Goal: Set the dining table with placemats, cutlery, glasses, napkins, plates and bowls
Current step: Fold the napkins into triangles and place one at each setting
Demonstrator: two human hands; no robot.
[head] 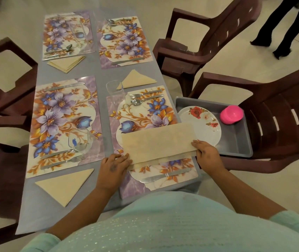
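Napkin (158,142) flat between both hands, ends pinched.

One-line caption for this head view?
Both hands, left hand and right hand, fold the fourth napkin on the near-right placemat.

Table (101,77) with placemats (63,122), napkins (65,186)

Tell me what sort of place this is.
Probably a home dining area: a table laid with floral placemats, cutlery and folded napkins, brown plastic armchairs around it, and a grey tub holding plates on one chair.
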